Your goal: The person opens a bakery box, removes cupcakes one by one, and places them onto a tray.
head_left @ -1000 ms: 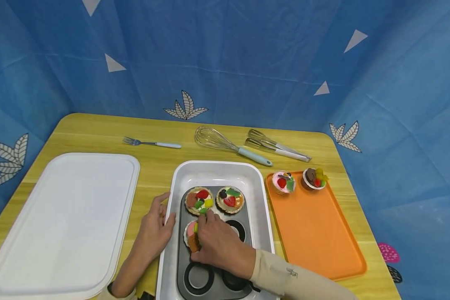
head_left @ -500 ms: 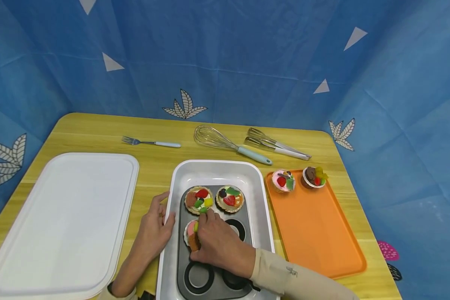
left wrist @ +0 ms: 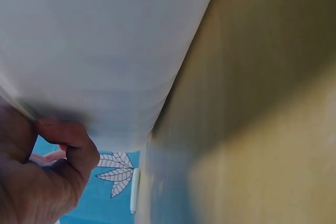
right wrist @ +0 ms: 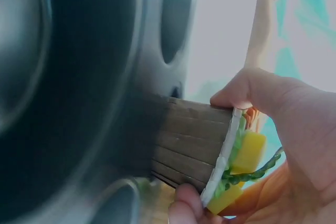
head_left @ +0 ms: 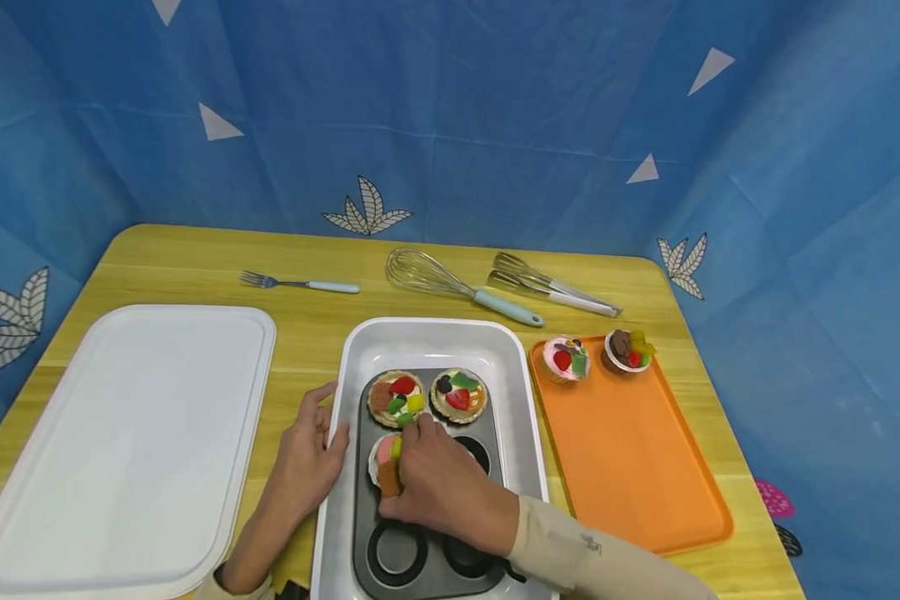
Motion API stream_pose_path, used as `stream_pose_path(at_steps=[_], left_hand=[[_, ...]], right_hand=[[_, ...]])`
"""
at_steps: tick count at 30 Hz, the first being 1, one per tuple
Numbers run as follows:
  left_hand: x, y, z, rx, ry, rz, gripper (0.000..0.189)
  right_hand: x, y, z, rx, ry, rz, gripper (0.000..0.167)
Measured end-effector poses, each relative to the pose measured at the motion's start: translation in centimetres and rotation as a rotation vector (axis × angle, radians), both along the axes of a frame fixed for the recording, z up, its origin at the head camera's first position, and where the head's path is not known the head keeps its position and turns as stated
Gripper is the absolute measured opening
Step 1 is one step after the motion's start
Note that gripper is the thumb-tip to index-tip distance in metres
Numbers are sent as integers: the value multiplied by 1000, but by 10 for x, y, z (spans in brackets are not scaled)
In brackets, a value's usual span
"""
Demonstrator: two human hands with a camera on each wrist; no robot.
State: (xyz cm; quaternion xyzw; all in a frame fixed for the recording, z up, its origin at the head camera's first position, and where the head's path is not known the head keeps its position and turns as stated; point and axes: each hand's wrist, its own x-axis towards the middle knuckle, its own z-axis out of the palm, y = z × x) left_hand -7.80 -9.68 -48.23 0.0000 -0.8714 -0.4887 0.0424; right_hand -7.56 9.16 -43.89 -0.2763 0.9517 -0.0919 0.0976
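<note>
My right hand [head_left: 450,483] pinches a toy cupcake [head_left: 386,467] by its sides, at the middle-left cup of a grey muffin tin [head_left: 431,521]. In the right wrist view the cupcake [right wrist: 194,140] has a brown ribbed wrapper, a white rim and yellow and green toppings; its base meets the tin. Two fruit-topped cupcakes, one with a red berry and brown piece [head_left: 396,398] and one with a strawberry [head_left: 459,397], sit in the far cups. The tin lies inside a deep white tray [head_left: 431,333]. My left hand [head_left: 307,454] grips that tray's left rim.
At right, an orange tray [head_left: 630,458] bears a pink cupcake [head_left: 566,360] and a chocolate cupcake [head_left: 627,352]. A white flat tray [head_left: 127,442] lies at left. Along the back lie a fork [head_left: 300,283], a whisk [head_left: 461,287] and tongs [head_left: 555,287].
My right hand has shifted very slightly to the right with the cupcake still in its grip. The whole head view has drifted a little. My left hand stays at the tray rim.
</note>
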Motion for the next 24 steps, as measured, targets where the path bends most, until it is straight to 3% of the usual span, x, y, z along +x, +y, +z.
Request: stream_pose_path(at_steps=[8,16,24], left_hand=[[-1,0,0,10,2,-1,51],[-1,1,-1,5,26,2,52],[-1,1,2,7,-1,0,52]], right_hand=[[-2,8,17,-75,-31,-39,70],[-2,18,27,-148,2,-58,68],[-3,35,45,-200,54,-164,76]])
